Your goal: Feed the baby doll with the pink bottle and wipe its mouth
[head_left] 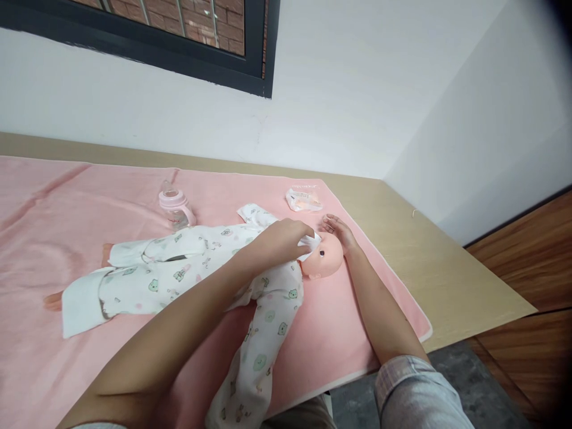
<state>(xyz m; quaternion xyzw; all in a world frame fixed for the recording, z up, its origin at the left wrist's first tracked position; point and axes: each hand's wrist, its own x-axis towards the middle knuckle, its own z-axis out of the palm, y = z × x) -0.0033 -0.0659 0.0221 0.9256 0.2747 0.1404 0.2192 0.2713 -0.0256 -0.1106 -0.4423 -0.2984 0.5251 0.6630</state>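
A baby doll (328, 257) lies on its back in a white sleepsuit (187, 268) printed with small animals, its head to the right. My left hand (286, 238) reaches across its chest and pinches a white wipe or tissue (310, 244) against the lower part of its face. The mouth area is hidden under the cloth and my fingers. At the crown of the doll's head rests my right hand (340, 231), fingers extended and slightly curled, holding nothing. Whether it presses on the head or only lies beside it, I cannot tell.
A pink baby bottle (176, 205) with a handle lies beyond the doll's legs. Near the head is a small clear plastic packet (304, 201). Everything lies on a pink blanket (348, 333) over a wooden tabletop (447, 280), against a white wall with a dark-framed window (257, 42).
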